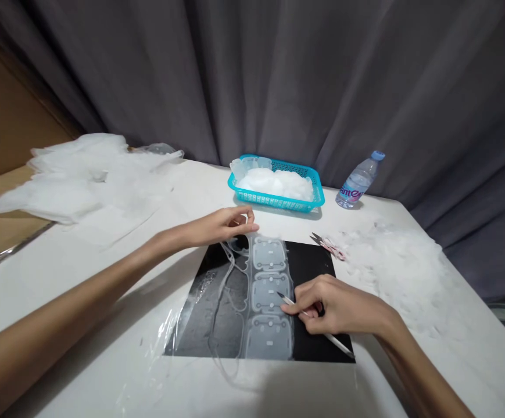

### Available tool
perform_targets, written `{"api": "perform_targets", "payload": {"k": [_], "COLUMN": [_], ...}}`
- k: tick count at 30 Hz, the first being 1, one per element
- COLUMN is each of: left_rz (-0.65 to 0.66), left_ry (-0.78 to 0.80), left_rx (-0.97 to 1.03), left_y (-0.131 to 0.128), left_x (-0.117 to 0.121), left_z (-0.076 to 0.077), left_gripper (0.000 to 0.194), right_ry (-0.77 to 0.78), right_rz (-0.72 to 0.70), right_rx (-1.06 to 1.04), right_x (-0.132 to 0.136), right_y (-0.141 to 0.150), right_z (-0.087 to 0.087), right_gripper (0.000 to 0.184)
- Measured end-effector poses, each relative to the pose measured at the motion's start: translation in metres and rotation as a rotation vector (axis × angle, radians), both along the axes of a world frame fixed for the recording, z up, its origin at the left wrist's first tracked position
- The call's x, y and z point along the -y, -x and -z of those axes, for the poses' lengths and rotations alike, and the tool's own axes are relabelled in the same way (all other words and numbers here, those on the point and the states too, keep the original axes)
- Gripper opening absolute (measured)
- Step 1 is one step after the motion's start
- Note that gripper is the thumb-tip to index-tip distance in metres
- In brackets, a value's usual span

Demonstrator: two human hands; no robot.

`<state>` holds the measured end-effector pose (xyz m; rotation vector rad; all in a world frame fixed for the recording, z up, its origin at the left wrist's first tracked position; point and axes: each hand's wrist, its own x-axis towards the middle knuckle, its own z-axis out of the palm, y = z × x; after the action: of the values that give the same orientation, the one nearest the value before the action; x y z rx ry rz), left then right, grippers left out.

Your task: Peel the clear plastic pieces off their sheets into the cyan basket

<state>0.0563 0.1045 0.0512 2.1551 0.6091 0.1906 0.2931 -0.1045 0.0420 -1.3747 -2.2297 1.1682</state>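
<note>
In my right hand [330, 305] is a slim white pen-like tool [339, 345] with a dark pointed tip, held between thumb and fingers. Its tip is over the middle panel of a translucent plastic strip [271, 291], with a fingertip close to the strip's right edge. The strip has several rounded panels and lies on a dark board [313, 261]. At the strip's top end, my left hand [235, 223] has thumb and index finger pinched together; whether the film is between them is hard to see. Loose clear film with curved cut edges [228, 302] lies left of the panels.
A blue basket [274, 204] holding white fluffy pieces stands behind the board. To its right is a water bottle [359, 181]. Scissors [328, 245] lie beside a heap of translucent scraps [404, 267]. A white sheer pile [82, 180] spreads at the back left.
</note>
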Motion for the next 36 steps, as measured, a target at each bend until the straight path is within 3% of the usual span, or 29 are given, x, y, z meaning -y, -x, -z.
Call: {"api": "perform_targets", "payload": {"k": [3, 6, 9, 13, 17, 22, 25, 30, 36], "left_rz": [0.01, 0.082, 0.209, 0.267, 0.17, -0.045, -0.015, 0.141, 0.015], "left_ry": [-0.395, -0.481, -0.245, 0.117, 0.338, 0.479, 0.256, -0.189, -0.537], "left_rx": [-0.192, -0.182, -0.068, -0.019, 0.077, 0.223, 0.182, 0.182, 0.266], "left_y": [0.007, 0.006, 0.0, -0.006, -0.008, -0.01, -0.011, -0.019, -0.027], "left_x": [0.005, 0.016, 0.022, 0.018, 0.008, 0.0, -0.001, -0.001, 0.001], "left_z": [-0.018, -0.024, -0.019, -0.012, -0.003, 0.011, 0.014, 0.015, 0.022], "left_gripper": [0.043, 0.048, 0.04, 0.026, 0.024, 0.029, 0.033, 0.019, 0.038], "right_ry": [0.029, 0.057, 0.08, 0.097, 0.106, 0.139, 0.149, 0.151, 0.154], "right_rz": [-0.029, -0.044, -0.055, -0.041, -0.037, -0.033, -0.033, -0.031, -0.019], "right_rx": [0.023, 0.031, 0.019, 0.001, -0.034, -0.013, -0.011, -0.011, -0.039], "right_x": [0.004, 0.007, 0.009, 0.009, 0.007, 0.006, 0.006, 0.006, 0.002], "right_y": [0.001, 0.004, 0.005, 0.002, 0.0, -0.001, -0.002, -0.004, -0.005], "right_z": [-0.008, -0.013, -0.013, -0.008, -0.004, -0.007, -0.007, -0.004, -0.001], "right_gripper": [0.021, 0.022, 0.024, 0.03, 0.028, 0.039, 0.044, 0.045, 0.049]}}
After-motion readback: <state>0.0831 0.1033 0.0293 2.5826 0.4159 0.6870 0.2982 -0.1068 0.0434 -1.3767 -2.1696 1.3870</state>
